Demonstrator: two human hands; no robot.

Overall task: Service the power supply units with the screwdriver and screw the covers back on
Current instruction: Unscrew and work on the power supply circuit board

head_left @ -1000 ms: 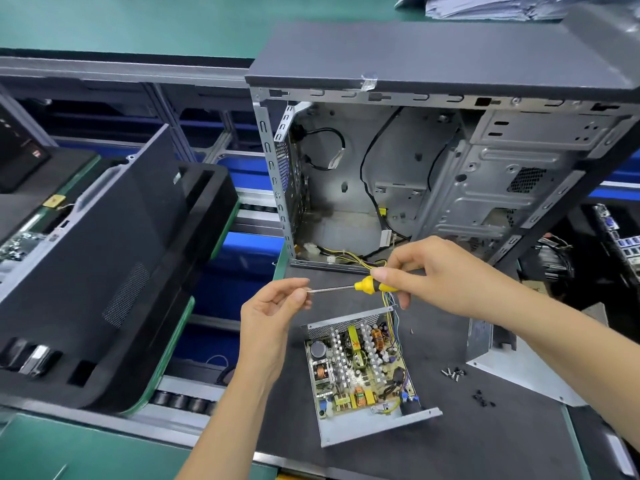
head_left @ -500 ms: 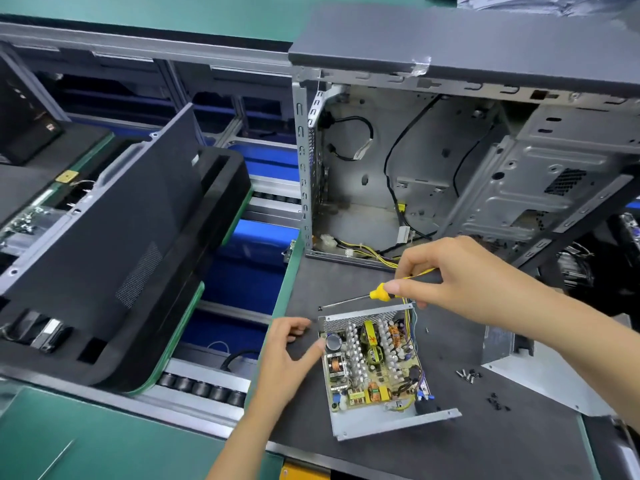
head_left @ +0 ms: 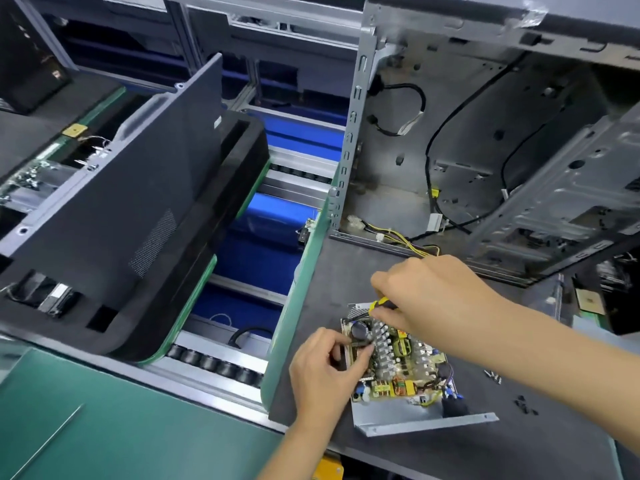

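From the head camera, I look down on the dark grey work mat [head_left: 346, 268], where the opened power supply unit with its bare yellow-green circuit board in a silver metal tray [head_left: 401, 372] lies near me, right of centre. My right hand [head_left: 436, 299] is curled round the yellow-and-black handled screwdriver [head_left: 381, 303], holding it over the far left corner of the board; the shaft and tip are hidden under my fingers, so I cannot tell whether the tip sits in a screw. My left hand [head_left: 325, 368] is at the unit's left edge, thumb and fingers pinched narrow beside the large black capacitor [head_left: 359, 332]; whether they hold something small, I cannot tell.

I judge this to be the servicing step, working at that far left corner of the board, with the cover not yet on. The next move calls for a steady tray and the tip square in the screw head. Small loose screws [head_left: 493, 375] lie on the mat to the right. The open grey metal computer case [head_left: 485, 150] stands at the far side.
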